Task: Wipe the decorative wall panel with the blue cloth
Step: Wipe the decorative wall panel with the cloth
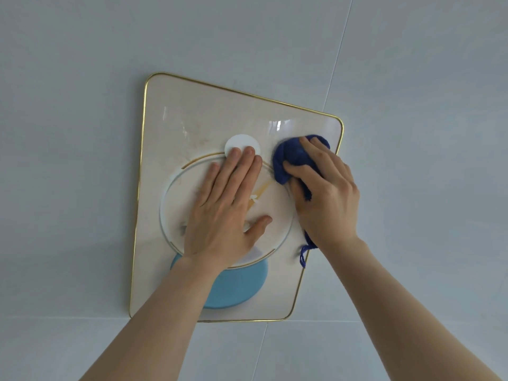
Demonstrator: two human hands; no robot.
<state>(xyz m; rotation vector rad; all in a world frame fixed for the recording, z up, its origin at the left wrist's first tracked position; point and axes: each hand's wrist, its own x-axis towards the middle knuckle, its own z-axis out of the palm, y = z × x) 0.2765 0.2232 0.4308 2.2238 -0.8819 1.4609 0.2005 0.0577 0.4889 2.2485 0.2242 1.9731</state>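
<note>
Panel wipe under way, hands first. Right hand [325,191] is clenched round the blue cloth [295,158], bunched into a wad and pressed against the decorative wall panel [176,105] near its upper right corner, just right of the big ring [165,199]. A loose thread of cloth dangles below the wrist, close to the panel's right edge. Left hand [224,207] lies flat and spread, gripping nothing — palm over the middle of the ring, fingertips touching the small white disc [239,143] just above the ring. It looks like bracing.

Outward from there: a light blue disc [239,287] sits under the ring, partly behind the left forearm. Gold trim [138,188] runs round the panel's border. The panel hangs on a pale tiled wall [82,78], with both hands on its face.

Handling, as a guess: the panel reads stiff and glossy, probably slick, with raised pieces that could be fragile or snag the cloth's loose yarn. I would not hold it by the trim — a flat palm on the face looks safest. The cloth is soft and light, and best taken as a wad in the fist.
</note>
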